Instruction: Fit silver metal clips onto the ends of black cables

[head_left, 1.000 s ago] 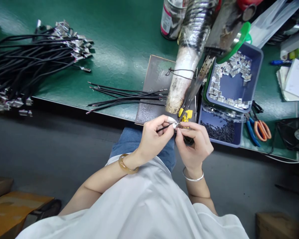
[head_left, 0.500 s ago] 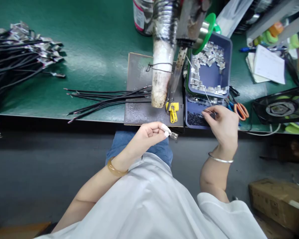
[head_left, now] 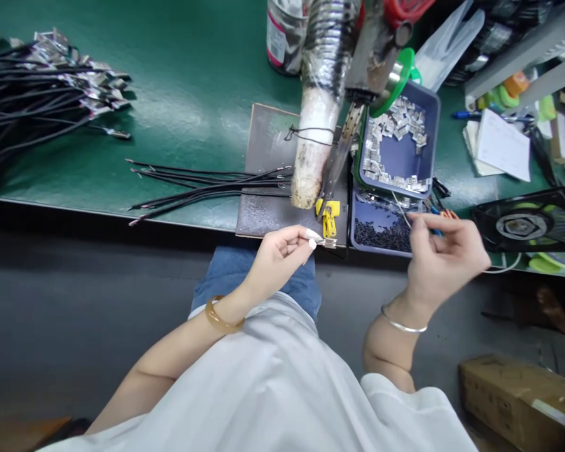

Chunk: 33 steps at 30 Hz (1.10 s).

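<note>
Between finger cots on the thumb and forefinger of my left hand (head_left: pixel 285 254) is pinched a small metal connector (head_left: pixel 330 243), just off the bench edge. My right hand (head_left: pixel 445 254) is closed on the end of a thin solder wire (head_left: pixel 399 206), which runs up past the trays toward a green-rimmed spool (head_left: pixel 400 78). Above my left hand, a yellow clamp (head_left: pixel 328 216) lies on the dark board (head_left: pixel 268 216), beneath the downward-pointing soldering iron (head_left: pixel 355 119). Several black cables (head_left: pixel 207 189) with bared ends rest partly on that board.
A taped hose (head_left: pixel 314 125) hangs beside the iron. One blue tray (head_left: pixel 430 125) holds metal connectors; a lower tray (head_left: pixel 356 233) holds small black parts. Finished-looking cables (head_left: pixel 42 103) pile up at left. Scissors, paper (head_left: pixel 503 144) and a fan (head_left: pixel 522 223) are at right.
My right hand has moved right and slightly down, drawing the solder wire with it. My left hand keeps its pinch, and the connector has tilted closer to level. The view has shifted slightly.
</note>
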Motion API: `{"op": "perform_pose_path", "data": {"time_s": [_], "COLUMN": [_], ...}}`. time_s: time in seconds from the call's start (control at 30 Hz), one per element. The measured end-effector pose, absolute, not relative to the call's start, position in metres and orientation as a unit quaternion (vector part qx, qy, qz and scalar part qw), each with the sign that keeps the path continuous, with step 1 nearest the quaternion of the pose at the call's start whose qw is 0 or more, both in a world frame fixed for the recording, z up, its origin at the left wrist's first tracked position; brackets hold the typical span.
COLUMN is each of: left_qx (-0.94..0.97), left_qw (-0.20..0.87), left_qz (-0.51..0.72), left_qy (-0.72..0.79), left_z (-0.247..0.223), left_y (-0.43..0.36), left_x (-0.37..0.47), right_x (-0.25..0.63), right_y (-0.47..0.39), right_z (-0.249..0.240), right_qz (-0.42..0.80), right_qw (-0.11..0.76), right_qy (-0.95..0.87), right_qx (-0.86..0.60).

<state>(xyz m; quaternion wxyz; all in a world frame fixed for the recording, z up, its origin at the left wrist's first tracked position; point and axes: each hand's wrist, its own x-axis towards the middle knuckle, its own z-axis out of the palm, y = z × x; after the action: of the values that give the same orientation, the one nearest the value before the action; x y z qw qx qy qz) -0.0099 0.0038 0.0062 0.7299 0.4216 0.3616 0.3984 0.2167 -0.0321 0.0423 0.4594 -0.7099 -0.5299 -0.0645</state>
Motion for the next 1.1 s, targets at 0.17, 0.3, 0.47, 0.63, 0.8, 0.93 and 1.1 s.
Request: {"op": "perform_pose_path", "data": {"time_s": [0.17,0.3,0.47,0.63,0.8,0.93,1.1], "left_qx": [0.474,0.561,0.66,0.692,0.701,0.706,0.735], "left_qw": [0.647,0.544,0.407,0.356,0.341,0.333,0.319], "left_qz": [0.442,0.461,0.485,0.49,0.492,0.494,0.488], "left_qy": [0.402,0.42,0.405,0.392,0.388,0.384,0.347], "left_z": [0.007,0.004,-0.001,-0.003,-0.004,-0.004,-0.002], "left_y": [-0.001,-0.005,-0.007,-0.007,-0.006,-0.006,-0.008], "left_x": [-0.004,-0.003,-0.004,-0.004,-0.005,-0.006,-0.011], "right_x": [0.165,0.142,0.139,0.139,0.137,0.134,0.137], "right_y": [-0.047,-0.045,-0.04,-0.04,-0.04,-0.041,-0.041], "right_z": [0.034,0.015,0.009,0.011,0.011,0.01,0.008], "right_qz": [0.194,0.245,0.261,0.27,0.275,0.254,0.203], "right_qw": [0.538,0.494,0.489,0.487,0.489,0.481,0.48], "right_qy": [-0.54,-0.538,-0.543,-0.549,-0.545,-0.557,-0.551], "right_qx": [-0.618,-0.637,-0.631,-0.623,-0.623,-0.628,-0.652]}}
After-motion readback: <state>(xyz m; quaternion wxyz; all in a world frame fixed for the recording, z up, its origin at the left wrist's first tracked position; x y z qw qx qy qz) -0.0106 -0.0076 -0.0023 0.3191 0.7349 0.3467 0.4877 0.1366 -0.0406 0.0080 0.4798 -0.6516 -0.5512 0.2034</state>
